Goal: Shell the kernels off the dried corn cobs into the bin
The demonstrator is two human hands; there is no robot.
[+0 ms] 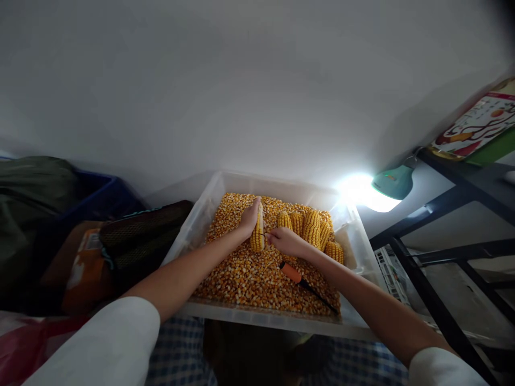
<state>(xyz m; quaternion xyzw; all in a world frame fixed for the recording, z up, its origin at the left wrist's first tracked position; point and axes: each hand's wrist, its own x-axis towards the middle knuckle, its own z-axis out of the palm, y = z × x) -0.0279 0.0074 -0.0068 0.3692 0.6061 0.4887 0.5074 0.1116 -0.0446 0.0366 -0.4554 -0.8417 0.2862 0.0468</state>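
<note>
My left hand [250, 217] is closed around a corn cob [256, 240], holding it upright above loose kernels [245, 279] in a clear plastic bin [193, 221]. A pale strip without kernels shows along the cob's side. Just right of it, my right hand [282, 239] is pinched on a thin dark piece [263, 234] that reaches the cob; its kind is too small to tell. Several whole corn cobs [311, 228] lie beyond my right hand. Below that hand, a tool with an orange handle and dark shaft [291, 272] rests on the kernels.
A lit lamp [392, 187] hangs from a dark metal rack [426, 292] at the right. On the left are a black mesh bag [140, 241], an orange box [83, 268] and a blue crate [115, 195]. A pale wall [249, 96] rises behind the bin.
</note>
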